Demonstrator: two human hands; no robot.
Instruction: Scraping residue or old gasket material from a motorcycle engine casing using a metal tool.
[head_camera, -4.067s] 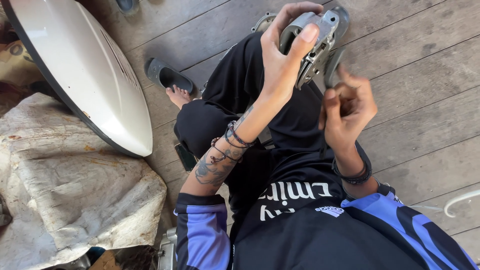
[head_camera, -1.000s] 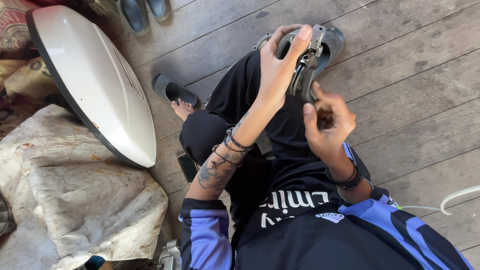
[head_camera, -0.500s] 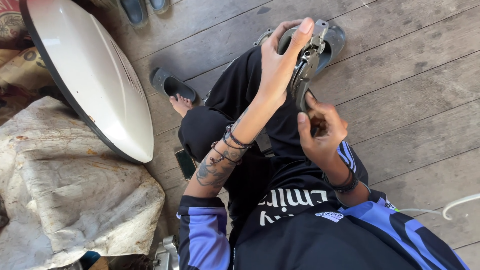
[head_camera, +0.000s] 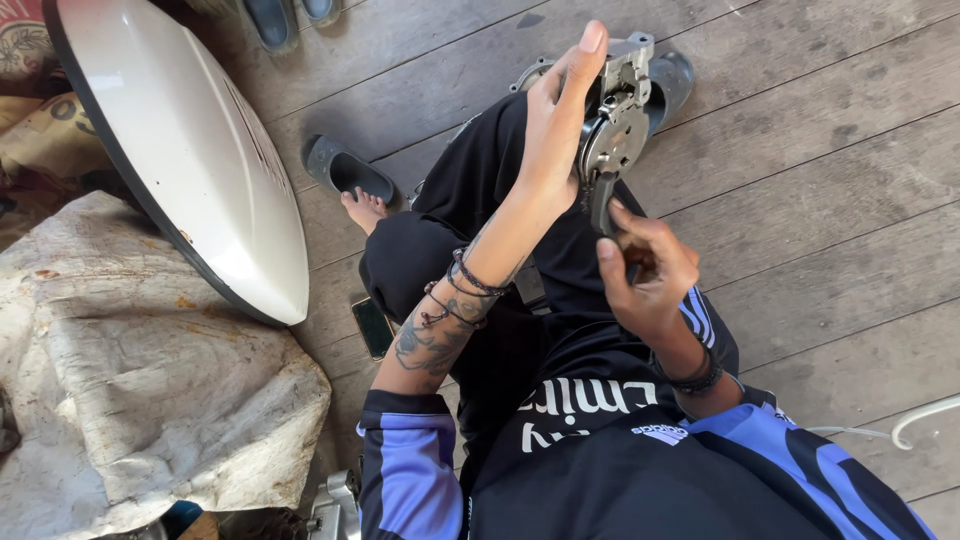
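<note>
Metal part (head_camera: 612, 135) between both hands' grip

Metal part (head_camera: 615, 135) sits above the lap, panel (head_camera: 180, 150) to the left (phone (head_camera: 373, 327) between).

Bare plank floor (head_camera: 830, 180) right; white cowling (head_camera: 190, 150) (bulky) blocks left.

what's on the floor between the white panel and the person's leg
In the head view, a dark sandal and a phone lie on the wooden floor.
</note>
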